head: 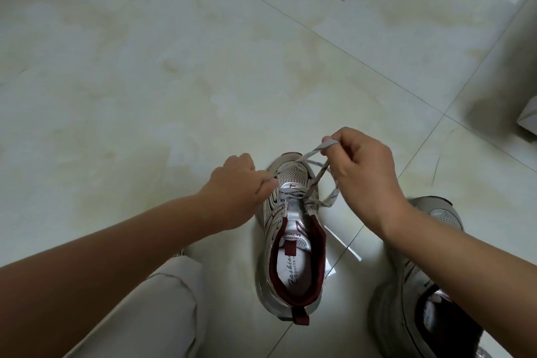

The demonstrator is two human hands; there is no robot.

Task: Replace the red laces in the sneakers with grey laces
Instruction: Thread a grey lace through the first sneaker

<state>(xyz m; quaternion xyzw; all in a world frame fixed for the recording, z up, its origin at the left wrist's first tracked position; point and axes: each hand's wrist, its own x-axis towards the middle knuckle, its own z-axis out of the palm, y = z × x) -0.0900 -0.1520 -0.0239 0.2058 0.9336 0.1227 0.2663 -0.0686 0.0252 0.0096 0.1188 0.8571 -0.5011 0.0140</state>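
Basically, the sneaker [290, 241] sat on the floor [145, 81] tiles between the person's knees, toe pointing away, heel tab toward the camera, already threaded with the grey lace [311, 154]; no red lace was visible. The left hand [232, 183] was clenched around one lace end just left of the toe box, pulling outward. The right hand [363, 166] pinched the other end between thumb and fingers, raised above the toe, with a loop hanging down its inner side and crossing back to the eyelets. The lace was flat woven tape: light, limp, no stiffness, so it only held shape under tension and would probably twist if slack. Judging by the weave, it should grip itself decently at a crossing, less so on bare skin, so pinching near the ends and keeping both runs taut looked like the right hold. The shoe itself looked light and, with nothing pinning it, could lift or skid on the glossy tile under an uneven pull. A second sneaker [421, 285] lay near the right forearm, partly hidden; I couldn't tell its lacing. Likely step: tying off the first shoe.
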